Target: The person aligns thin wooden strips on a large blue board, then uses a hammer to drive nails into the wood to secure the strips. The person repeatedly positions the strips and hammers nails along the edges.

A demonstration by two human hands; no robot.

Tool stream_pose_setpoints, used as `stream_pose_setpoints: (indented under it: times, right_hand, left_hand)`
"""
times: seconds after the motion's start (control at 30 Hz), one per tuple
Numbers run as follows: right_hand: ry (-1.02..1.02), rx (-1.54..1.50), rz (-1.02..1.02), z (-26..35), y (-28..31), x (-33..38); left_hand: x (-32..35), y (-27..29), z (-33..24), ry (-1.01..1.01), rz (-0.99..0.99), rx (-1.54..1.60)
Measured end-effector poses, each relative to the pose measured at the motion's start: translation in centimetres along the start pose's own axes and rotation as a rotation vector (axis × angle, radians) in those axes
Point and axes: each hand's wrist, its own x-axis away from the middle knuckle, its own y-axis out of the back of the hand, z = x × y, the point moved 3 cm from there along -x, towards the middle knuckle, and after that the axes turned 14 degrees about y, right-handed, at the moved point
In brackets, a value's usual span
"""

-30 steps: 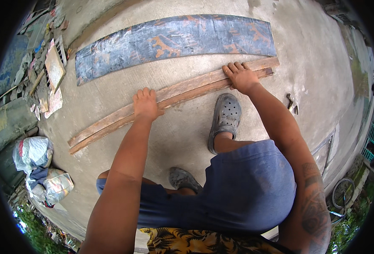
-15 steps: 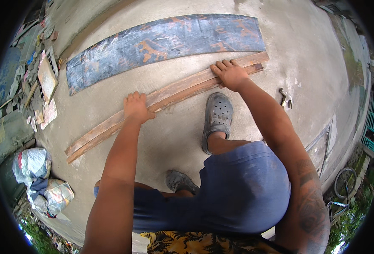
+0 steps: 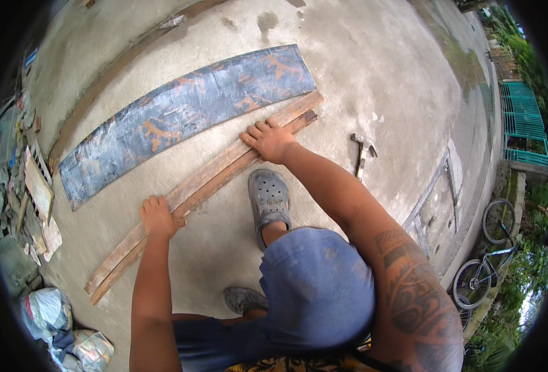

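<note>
Two long, narrow wooden planks lie side by side on the concrete floor, slanting from near left to far right. The far plank (image 3: pixel 215 167) and the near plank (image 3: pixel 206 190) touch along most of their length, with a small gap toward the right end. My left hand (image 3: pixel 157 217) grips them left of the middle, fingers over the far edge and thumb on the near side. Nearer the right end, my right hand (image 3: pixel 269 140) is wrapped over both from above. A long, stained dark blue-grey panel (image 3: pixel 187 113) lies flat just beyond them.
To the right of my right forearm lies a claw hammer (image 3: pixel 362 150). My grey clog (image 3: pixel 270 199) stands just this side of the planks. Rubble (image 3: pixel 35 192) lines the left, with filled plastic bags (image 3: pixel 46 311) nearer. A bicycle (image 3: pixel 486 266) and teal fence (image 3: pixel 525 115) are far right.
My view has turned, so the panel, planks and hammer appear farther left and lower. Both hands stay on the planks in about the same places.
</note>
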Motion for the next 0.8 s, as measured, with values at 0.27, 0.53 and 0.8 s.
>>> stream_pose_setpoints:
  times: [0.27, 0.53, 0.8]
  right_hand:
    - [-0.035, -0.16, -0.124, -0.3, 2.4, 0.2]
    - [-0.879, -0.536, -0.506, -14.7, -0.6, 5.1]
    - [-1.101, -0.668, -0.463, -18.3, -6.0, 6.1]
  left_hand:
    - [-1.1, -3.4, 4.5, -0.077, -0.323, 0.382]
    - [-0.8, -4.5, 7.4, -0.025, -0.157, 0.305]
    - [-1.6, -5.4, 8.9, -0.11, -0.204, 0.369]
